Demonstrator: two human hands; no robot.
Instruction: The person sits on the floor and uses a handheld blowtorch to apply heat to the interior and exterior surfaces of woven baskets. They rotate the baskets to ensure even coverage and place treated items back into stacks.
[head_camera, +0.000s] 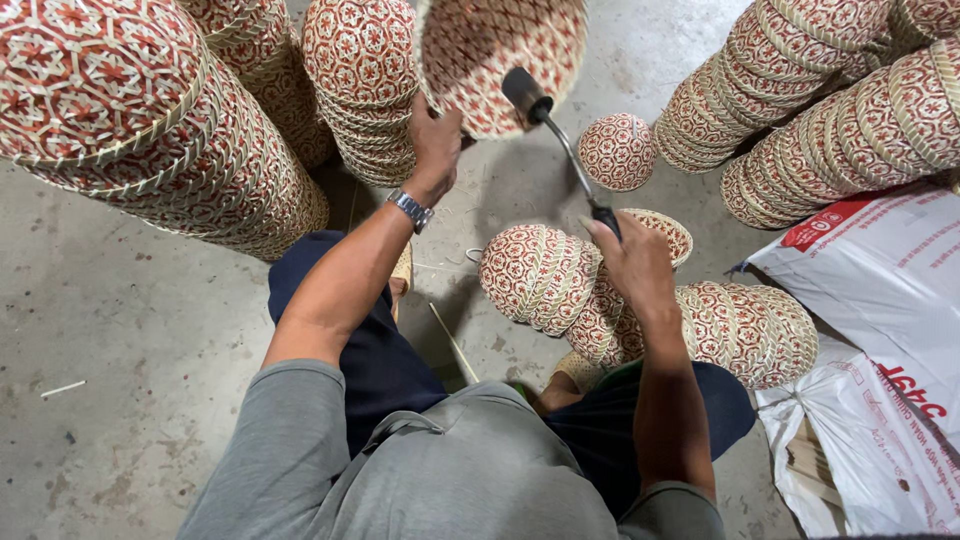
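**Hammering a woven basket among finished stacks**

Nested baskets (640, 310) lie below the right hand (635, 262), whose fingers clench a hammer (560, 140). Beyond, the left hand (435, 145) grips the red-and-cream woven basket (500, 55). Tall stacks (170, 140) look finished; how much work remains cannot be told.

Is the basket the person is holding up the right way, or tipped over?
Tipped: the basket in the left hand shows its open inside toward the camera.

Concrete floor (120, 330) w/ basket stacks (745, 330), sacks (880, 270)
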